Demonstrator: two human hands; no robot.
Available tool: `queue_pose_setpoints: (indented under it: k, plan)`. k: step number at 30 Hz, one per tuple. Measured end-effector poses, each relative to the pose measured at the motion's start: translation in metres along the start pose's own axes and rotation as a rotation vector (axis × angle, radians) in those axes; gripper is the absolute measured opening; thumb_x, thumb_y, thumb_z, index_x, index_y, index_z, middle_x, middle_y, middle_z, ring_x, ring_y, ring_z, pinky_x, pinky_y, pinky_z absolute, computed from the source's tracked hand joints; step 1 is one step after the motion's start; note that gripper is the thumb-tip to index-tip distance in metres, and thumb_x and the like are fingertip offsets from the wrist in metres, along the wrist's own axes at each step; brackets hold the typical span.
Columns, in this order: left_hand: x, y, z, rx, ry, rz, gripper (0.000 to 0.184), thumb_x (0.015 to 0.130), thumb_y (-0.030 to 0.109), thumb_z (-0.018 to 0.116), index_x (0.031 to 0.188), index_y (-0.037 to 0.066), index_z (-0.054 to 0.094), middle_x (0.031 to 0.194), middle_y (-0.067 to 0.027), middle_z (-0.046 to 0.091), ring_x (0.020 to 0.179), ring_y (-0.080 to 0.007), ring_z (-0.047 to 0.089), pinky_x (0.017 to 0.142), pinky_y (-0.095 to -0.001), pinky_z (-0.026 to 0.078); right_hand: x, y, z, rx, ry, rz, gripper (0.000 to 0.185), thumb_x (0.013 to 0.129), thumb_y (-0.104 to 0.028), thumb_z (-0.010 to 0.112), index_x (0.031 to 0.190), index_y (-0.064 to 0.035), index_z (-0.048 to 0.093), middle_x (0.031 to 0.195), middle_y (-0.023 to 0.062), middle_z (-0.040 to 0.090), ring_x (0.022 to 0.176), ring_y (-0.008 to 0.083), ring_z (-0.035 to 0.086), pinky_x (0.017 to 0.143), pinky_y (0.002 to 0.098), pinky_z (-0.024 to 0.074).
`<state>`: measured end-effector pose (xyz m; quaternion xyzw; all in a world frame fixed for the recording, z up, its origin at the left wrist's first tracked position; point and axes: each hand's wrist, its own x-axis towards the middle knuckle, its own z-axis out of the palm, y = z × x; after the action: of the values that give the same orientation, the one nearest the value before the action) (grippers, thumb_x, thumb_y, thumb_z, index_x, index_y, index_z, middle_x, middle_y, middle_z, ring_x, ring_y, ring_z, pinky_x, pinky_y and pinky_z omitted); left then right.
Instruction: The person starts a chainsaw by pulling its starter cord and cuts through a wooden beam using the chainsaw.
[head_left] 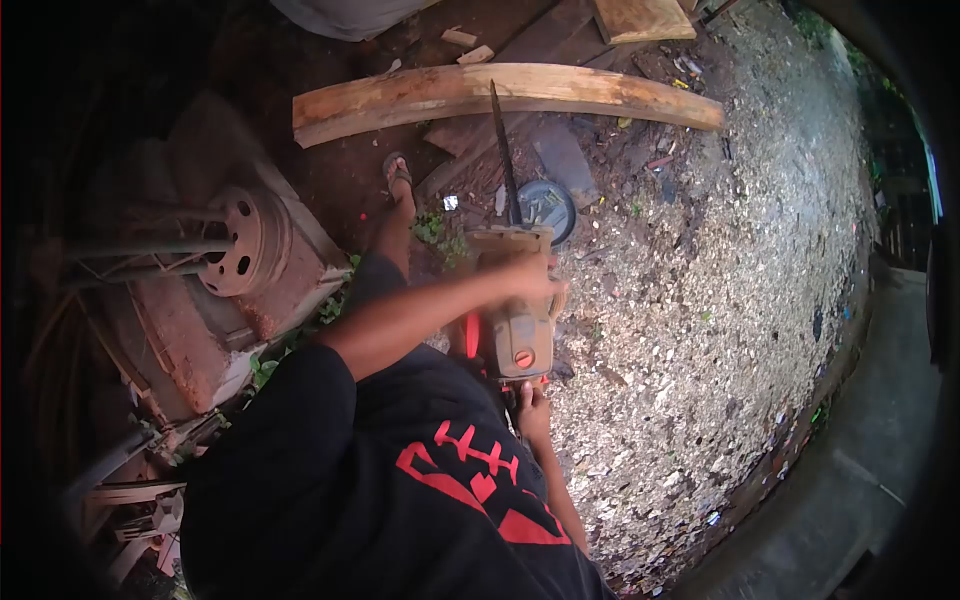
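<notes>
A chainsaw [520, 340] with a dusty body and orange-red parts is in front of my torso. Its dark guide bar [505, 155] points away from me, and the tip overlaps a long curved wooden beam [400, 98] in the view; I cannot tell whether they touch. My left hand [533, 277], slightly blurred, reaches across the top of the saw and grips its front handle. At the back end, close to my shirt, my right hand [533, 405] is closed round the rear handle, with its fingers partly hidden.
Beside the bar lies a round grey dish [560, 215]. A rusty wheel rim [245, 240] on concrete blocks stands at the left. My sandalled foot [398, 170] is near the beam. Wood chips [720, 330] cover the ground on the right, with another wood piece [645, 18] at the top.
</notes>
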<state>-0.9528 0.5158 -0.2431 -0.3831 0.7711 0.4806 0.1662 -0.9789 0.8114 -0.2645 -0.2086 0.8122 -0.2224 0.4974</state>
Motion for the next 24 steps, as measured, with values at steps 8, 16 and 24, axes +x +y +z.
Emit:
queue_pose_setpoints:
  k: [8, 16, 24]
  plan:
    - [0.044, -0.029, 0.027, 0.112, -0.030, 0.173, 0.058, 0.085, 0.053, 0.062, 0.091, -0.004, 0.071, 0.094, -0.0207, 0.070, 0.091, -0.0334, 0.068, 0.084, -0.0419, 0.052, 0.017, 0.011, 0.004, 0.095, 0.006, -0.043, 0.051, 0.099, -0.043, 0.047, 0.101, 0.0058, 0.063, 0.089, 0.0217, 0.067, 0.086, 0.0327, 0.064, 0.080, 0.0397, 0.0477]
    - [0.055, -0.032, 0.035, -0.052, 0.085, 0.105, 0.051, 0.086, 0.048, 0.060, 0.080, -0.001, 0.070, 0.073, -0.0180, 0.067, 0.064, -0.0278, 0.065, 0.061, -0.0449, 0.049, 0.046, 0.046, 0.004, 0.136, -0.031, -0.017, 0.055, 0.099, -0.047, 0.043, 0.102, 0.0052, 0.060, 0.090, 0.0238, 0.066, 0.087, 0.0320, 0.064, 0.080, 0.0398, 0.0475]
    - [0.046, -0.011, 0.019, -0.001, 0.075, 0.047, 0.055, 0.085, 0.050, 0.061, 0.085, -0.004, 0.070, 0.078, -0.0219, 0.068, 0.072, -0.0327, 0.068, 0.068, -0.0447, 0.051, 0.045, 0.034, -0.003, 0.195, -0.062, 0.021, 0.058, 0.100, -0.049, 0.042, 0.096, 0.0062, 0.059, 0.083, 0.0156, 0.064, 0.081, 0.0193, 0.059, 0.076, 0.0344, 0.0474]
